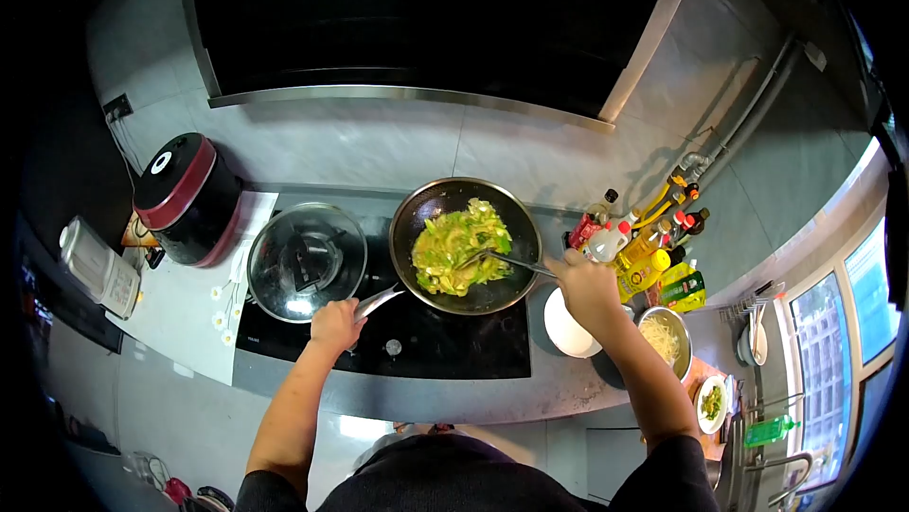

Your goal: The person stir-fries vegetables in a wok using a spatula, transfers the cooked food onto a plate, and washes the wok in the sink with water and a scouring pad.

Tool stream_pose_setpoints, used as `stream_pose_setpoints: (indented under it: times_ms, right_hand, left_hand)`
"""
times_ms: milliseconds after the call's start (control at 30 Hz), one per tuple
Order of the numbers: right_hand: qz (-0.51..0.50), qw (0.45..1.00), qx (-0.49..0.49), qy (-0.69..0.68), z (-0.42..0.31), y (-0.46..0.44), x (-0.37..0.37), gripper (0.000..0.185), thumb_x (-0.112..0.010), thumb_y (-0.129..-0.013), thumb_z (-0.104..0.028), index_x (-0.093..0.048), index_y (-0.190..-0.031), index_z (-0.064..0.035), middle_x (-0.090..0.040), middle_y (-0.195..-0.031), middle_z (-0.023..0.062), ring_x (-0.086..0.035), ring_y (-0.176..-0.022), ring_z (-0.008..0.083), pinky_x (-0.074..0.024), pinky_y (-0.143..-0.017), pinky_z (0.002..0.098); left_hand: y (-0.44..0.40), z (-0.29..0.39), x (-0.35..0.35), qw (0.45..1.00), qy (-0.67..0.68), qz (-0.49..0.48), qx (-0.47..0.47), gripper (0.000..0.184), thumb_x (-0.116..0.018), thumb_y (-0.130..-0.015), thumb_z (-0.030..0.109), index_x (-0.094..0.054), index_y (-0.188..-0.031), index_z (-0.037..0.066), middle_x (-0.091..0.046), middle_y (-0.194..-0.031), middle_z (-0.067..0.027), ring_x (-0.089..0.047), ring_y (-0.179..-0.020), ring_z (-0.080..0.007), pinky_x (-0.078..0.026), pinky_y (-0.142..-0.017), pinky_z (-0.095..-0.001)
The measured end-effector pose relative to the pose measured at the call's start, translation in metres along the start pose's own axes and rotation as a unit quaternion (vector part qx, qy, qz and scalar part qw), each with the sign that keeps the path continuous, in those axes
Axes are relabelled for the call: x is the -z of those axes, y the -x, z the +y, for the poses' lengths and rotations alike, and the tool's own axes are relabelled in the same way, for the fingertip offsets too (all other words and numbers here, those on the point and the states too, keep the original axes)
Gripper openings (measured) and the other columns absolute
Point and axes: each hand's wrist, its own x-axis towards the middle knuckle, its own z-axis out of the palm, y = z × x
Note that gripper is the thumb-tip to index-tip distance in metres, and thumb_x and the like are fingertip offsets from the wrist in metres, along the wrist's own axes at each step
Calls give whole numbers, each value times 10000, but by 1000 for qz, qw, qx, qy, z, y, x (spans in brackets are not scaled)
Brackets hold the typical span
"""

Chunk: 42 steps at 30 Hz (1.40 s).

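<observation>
A dark wok (431, 199) stands on the right side of the black cooktop (454, 346). In it lies a heap of chopped green and yellow food (450, 239), perhaps vegetables with egg. My left hand (336, 326) is closed around the wok's metal handle (381, 300). My right hand (585, 283) grips the handle of a spatula (521, 263), whose head touches the food and is partly hidden in it. To the left of the wok, a glass lid (284, 275) lies over the other burner.
A white bowl (566, 327) sits right of the cooktop, below several sauce and oil bottles (644, 270). Farther right are a metal bowl of pale shreds (663, 337) and a small plate (703, 417). A rice cooker (194, 195) stands at left; a range hood (407, 93) hangs above.
</observation>
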Motion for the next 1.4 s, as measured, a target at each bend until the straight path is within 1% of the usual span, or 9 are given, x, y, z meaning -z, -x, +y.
stream_pose_setpoints:
  times_ms: [133, 200, 500, 633, 767, 867, 1033, 1233, 1400]
  right_hand:
    - [-73, 997, -8, -26, -9, 19, 28, 297, -661, -788, -148, -682, -1085, -161, -602, -813, 82, -643, -747, 281, -501, -605, 428]
    - [-97, 995, 26, -11, -24, 17, -1, 349, -563, -790, -59, -666, -1111, -150, -632, -850, 125, -679, -741, 278, -547, -609, 396]
    - [66, 998, -16, -16, -28, -9, -13, 394, -570, -751, -23, -706, -1081, -190, -581, -775, 65, -651, -708, 263, -518, -583, 377]
    - [-51, 995, 26, 84, 2, -7, 17, 401, -565, -724, -16, -713, -1059, -179, -586, -753, 71, -646, -704, 270, -508, -581, 379]
    - [53, 998, 1, 37, -1, -22, -49, 217, -614, -790, -148, -683, -993, -178, -616, -782, 79, -669, -724, 260, -541, -598, 383]
    - [-4, 993, -118, -15, 2, -24, -28, 188, -638, -808, -190, -686, -989, -179, -651, -869, 107, -681, -760, 283, -546, -627, 411]
    - [-234, 952, -188, 52, 24, -47, -25, 378, -565, -873, -287, -667, -998, 55, -665, -978, 259, -677, -898, 375, -547, -780, 411]
    - [-165, 923, -185, -295, 39, -48, -133, 322, -586, -878, -315, -676, -1040, -52, -665, -906, 248, -652, -850, 409, -515, -771, 470]
    - [-64, 981, -98, -155, 31, -14, -83, 267, -603, -875, -319, -685, -1026, -114, -674, -836, 196, -659, -790, 377, -513, -715, 485]
  left_hand:
    - [0, 1, 0, 1000, -21, -13, 6, 295, -699, -817, 348, -618, -972, 110, -687, -873, -136, -683, -827, -336, -564, -705, -428]
    - [0, 2, 1, 1000, -21, -15, 9, 300, -697, -818, 354, -616, -970, 108, -687, -877, -135, -683, -830, -334, -564, -705, -426]
    - [2, 1, 2, 1000, -5, -9, 7, 292, -704, -812, 347, -621, -957, 108, -686, -874, -137, -682, -836, -333, -558, -716, -432]
    - [2, 1, 0, 1000, 3, 4, 4, 285, -708, -807, 340, -623, -949, 108, -687, -857, -139, -681, -823, -336, -555, -716, -441]
    - [3, 0, 1, 1000, 22, 12, -6, 337, -710, -802, 348, -628, -984, 76, -682, -830, -172, -673, -795, -363, -552, -709, -455]
    - [3, 1, 3, 1000, 6, -3, -3, 334, -705, -806, 350, -625, -977, 74, -681, -823, -172, -673, -796, -362, -553, -704, -451]
    - [2, 2, 2, 1000, 6, 4, 4, 297, -711, -802, 340, -627, -945, 92, -686, -842, -151, -680, -805, -348, -557, -710, -443]
    - [1, 2, 2, 1000, 12, -5, 8, 268, -705, -809, 329, -623, -921, 100, -687, -841, -144, -682, -805, -345, -557, -708, -440]
    - [1, -1, 0, 1000, 16, -1, 6, 268, -702, -813, 334, -623, -921, 102, -687, -844, -143, -683, -797, -345, -559, -699, -434]
